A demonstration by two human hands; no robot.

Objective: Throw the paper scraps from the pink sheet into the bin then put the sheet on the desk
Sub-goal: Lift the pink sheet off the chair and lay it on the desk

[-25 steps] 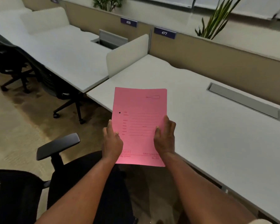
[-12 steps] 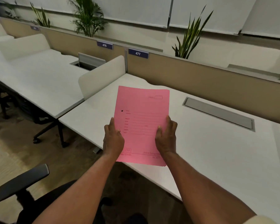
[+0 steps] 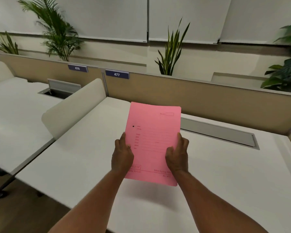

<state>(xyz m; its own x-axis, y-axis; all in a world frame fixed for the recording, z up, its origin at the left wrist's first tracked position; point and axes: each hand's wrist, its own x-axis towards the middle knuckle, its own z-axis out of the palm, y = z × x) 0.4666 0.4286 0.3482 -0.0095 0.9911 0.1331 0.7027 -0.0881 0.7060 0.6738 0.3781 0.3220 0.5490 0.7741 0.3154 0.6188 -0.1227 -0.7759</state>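
From the head camera, the pink sheet (image 3: 154, 142) hangs above the white desk (image 3: 225, 174), not touching it. The left hand (image 3: 122, 157) pinches its left edge and the right hand (image 3: 177, 157) its right, thumbs on the printed face, remaining fingers hidden beneath.

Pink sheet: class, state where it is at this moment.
In the head view the pink sheet sits centre frame, held above the white desk by the left hand and right hand at its side edges.
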